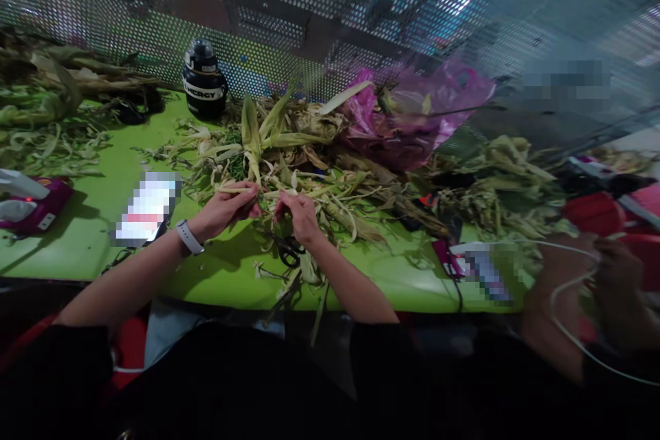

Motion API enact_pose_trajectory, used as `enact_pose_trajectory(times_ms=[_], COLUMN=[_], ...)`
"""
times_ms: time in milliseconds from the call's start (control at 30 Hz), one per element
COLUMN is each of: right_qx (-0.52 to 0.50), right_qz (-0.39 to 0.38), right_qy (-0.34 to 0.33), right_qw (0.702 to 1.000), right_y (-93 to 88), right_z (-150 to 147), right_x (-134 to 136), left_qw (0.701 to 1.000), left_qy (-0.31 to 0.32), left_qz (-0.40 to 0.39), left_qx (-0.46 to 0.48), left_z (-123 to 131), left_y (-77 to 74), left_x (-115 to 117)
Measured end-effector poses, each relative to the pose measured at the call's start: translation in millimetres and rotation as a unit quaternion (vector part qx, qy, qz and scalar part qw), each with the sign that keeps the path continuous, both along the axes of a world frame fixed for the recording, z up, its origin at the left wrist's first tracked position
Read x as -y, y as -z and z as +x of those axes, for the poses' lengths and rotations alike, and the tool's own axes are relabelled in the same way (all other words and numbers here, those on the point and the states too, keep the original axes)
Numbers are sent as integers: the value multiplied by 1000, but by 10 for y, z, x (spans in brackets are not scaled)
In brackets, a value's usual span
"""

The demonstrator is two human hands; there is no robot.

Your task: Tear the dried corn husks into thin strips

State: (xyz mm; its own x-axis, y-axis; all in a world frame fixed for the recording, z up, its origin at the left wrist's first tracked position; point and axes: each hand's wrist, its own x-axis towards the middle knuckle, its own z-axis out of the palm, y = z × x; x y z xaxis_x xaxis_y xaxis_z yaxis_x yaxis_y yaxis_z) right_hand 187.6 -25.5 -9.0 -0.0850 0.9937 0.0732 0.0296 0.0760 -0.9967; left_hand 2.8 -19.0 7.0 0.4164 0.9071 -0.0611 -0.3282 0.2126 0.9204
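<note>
My left hand (236,206), with a white watch band (190,237) at the wrist, is closed in a pinch on a pale strip of corn husk (234,190). Close beside it, my right hand (299,214) has its fingers closed on husk strips too; the exact piece is partly hidden by the fingers. Both hands are over a heap of shredded corn husks (340,203). A larger spread of green husk leaves (254,134) stands up behind them. Below my right hand lie scissors with black handles (289,252), partly covered by strips.
A black bottle (204,82) stands behind the heap. A pink plastic bag (417,117) leans by the perforated metal panel (289,34). On the green table (206,282) are a phone (147,210) and a purple power strip (49,206). A co-worker's arm (557,289) is at right.
</note>
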Motion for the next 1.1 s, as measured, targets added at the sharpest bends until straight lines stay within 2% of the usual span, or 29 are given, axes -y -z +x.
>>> enact_pose_trajectory(times_ms=[67, 167, 300, 367, 467, 633, 700, 800, 867, 967, 1100], right_qx=[11, 39, 44, 49, 76, 121, 127, 176, 248, 339, 414], right_qz=[-10, 5, 23, 17, 13, 40, 46, 85, 159, 284, 374], right_qy=[-19, -79, -190, -218, -195, -195, -189, -131, -85, -41, -1], right_qw=[1000, 996, 981, 975, 978, 973, 973, 972, 952, 896, 830], right_y=[10, 33, 111, 160, 213, 193, 151, 87, 64, 69, 86], right_z=[7, -32, -134, -174, -206, -203, -180, -140, -117, -81, -18], right_x=[-27, -39, -11, 10, 42, 66, 66, 64, 63, 61, 39], left_qw=[999, 997, 996, 994, 989, 992, 990, 984, 983, 985, 986], left_qy=[8, -35, -86, -111, -148, -124, -139, -178, -183, -174, -159], left_qz=[-11, -12, -1, 2, -10, 4, 12, 12, 9, 1, 21], left_qx=[39, 61, 14, -12, -5, 7, 2, 14, 22, 10, -40], left_z=[11, 36, 51, 56, 78, 107, 86, 33, 5, -8, 1], left_y=[26, 50, 32, 9, -18, -5, 7, 11, 7, 7, 22], left_x=[-12, -12, 16, 33, 58, 59, 27, -31, -57, -68, -54])
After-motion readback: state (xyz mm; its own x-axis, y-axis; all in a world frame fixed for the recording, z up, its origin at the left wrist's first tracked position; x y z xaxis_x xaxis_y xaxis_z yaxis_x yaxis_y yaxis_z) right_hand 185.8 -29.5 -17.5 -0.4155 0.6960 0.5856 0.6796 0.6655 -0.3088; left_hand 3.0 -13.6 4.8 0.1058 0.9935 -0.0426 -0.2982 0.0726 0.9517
